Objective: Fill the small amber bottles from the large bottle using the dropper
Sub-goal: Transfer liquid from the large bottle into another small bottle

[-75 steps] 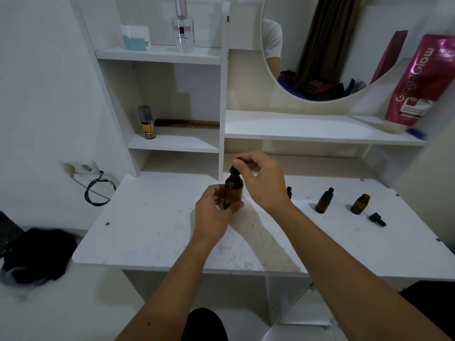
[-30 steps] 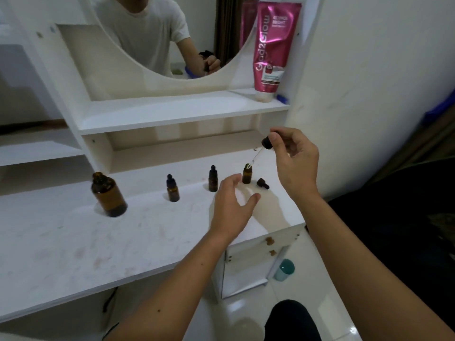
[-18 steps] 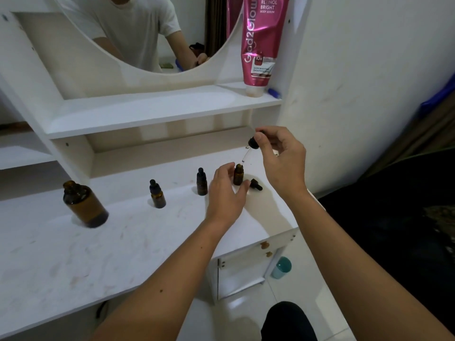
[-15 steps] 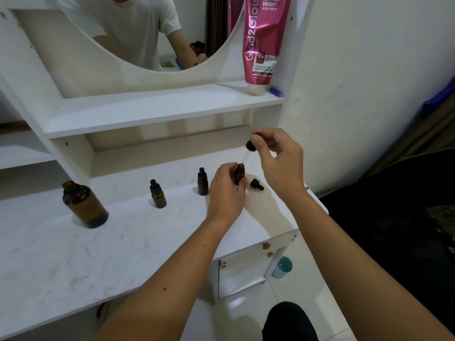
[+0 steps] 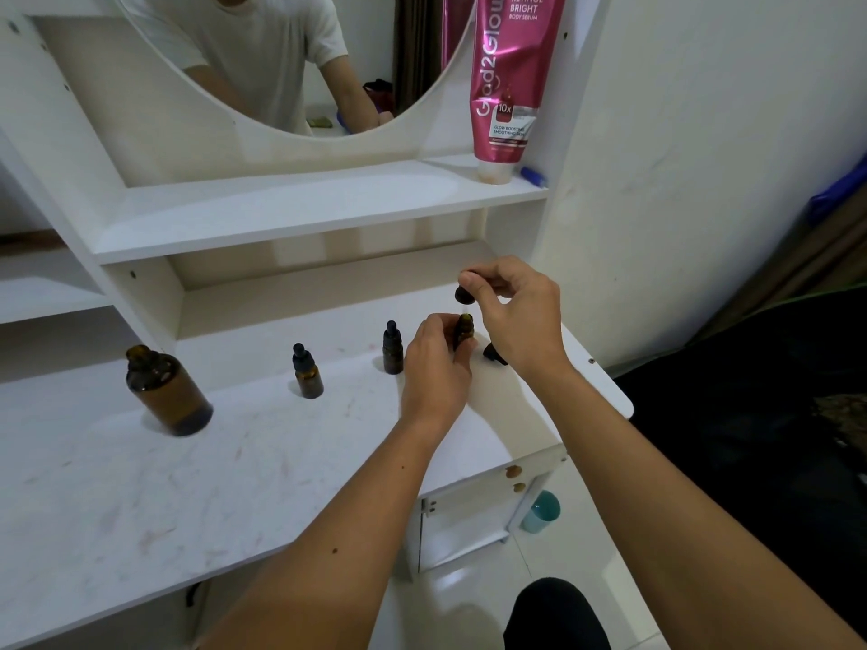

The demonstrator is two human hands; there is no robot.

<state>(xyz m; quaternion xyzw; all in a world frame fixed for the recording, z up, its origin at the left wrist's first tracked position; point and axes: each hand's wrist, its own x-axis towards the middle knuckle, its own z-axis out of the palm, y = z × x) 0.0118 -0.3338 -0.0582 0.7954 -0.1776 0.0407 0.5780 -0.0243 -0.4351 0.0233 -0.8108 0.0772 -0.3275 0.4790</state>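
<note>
The large amber bottle [image 5: 166, 393] stands uncapped at the left of the white table [image 5: 140, 499]. Two small amber bottles [image 5: 307, 372] [image 5: 392, 348] with black dropper caps stand in a row to its right. My left hand [image 5: 434, 368] grips a third small amber bottle [image 5: 463, 330], open at the top, near the table's right end. My right hand [image 5: 516, 312] pinches the black bulb of the dropper [image 5: 464, 294] just above it, the glass tip down in the bottle's mouth. A loose black dropper cap [image 5: 495, 353] lies behind my right wrist.
A pink serum tube [image 5: 509, 77] stands upside down on the shelf [image 5: 305, 208] above the table, beside a round mirror [image 5: 291, 58]. The wall is close on the right. A teal cup [image 5: 542, 511] sits on the floor below the table's right edge.
My left hand has closed round the open small bottle. My right hand has lowered the dropper until its tip sits in the bottle's mouth.
</note>
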